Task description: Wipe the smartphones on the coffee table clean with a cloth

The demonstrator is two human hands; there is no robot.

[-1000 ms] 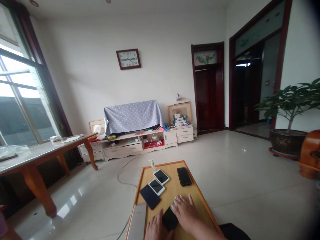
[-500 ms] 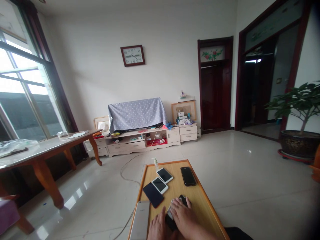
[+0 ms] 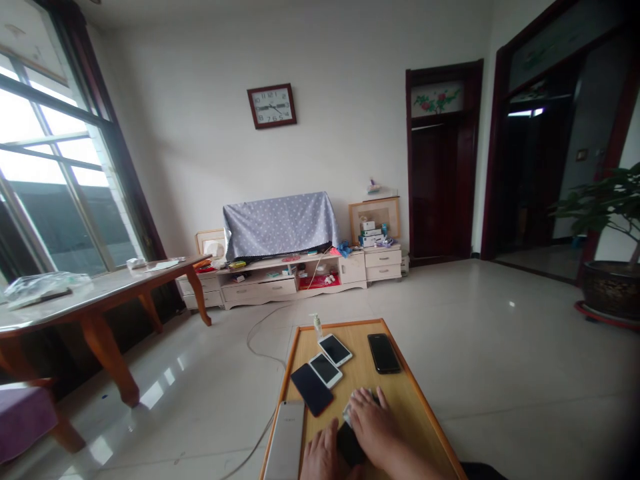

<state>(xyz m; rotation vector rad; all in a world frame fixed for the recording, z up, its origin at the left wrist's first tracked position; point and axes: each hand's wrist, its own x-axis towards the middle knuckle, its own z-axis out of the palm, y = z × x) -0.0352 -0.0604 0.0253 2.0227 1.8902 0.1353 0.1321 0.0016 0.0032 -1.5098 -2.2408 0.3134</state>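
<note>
A black phone (image 3: 350, 445) lies on the small wooden table (image 3: 400, 407), partly covered by my hands. My right hand (image 3: 369, 420) is over its far part, fingers pressing a pale, crumpled wipe or cloth (image 3: 347, 413) against the screen. At the phone's near left edge, my left hand (image 3: 323, 453) grips it, with fingers along the side and the thumb low at the near end. To the left lie a silver phone (image 3: 287, 437) and a dark blue phone (image 3: 312, 389). Two white phones, one nearer (image 3: 326, 370) and one farther (image 3: 336, 349), lie beyond.
Another black phone (image 3: 384, 353) rests at the table's far right. A pump bottle (image 3: 316, 325) stands by the far left edge. A cable (image 3: 255, 347) runs over the floor. Beyond are a low cabinet (image 3: 260, 291), a larger table (image 3: 115, 293) and a potted plant (image 3: 613, 280).
The whole view has shifted slightly to the left, so things appear farther right. My right hand has moved a little over the phone with the wipe; my left hand stays at its edge.
</note>
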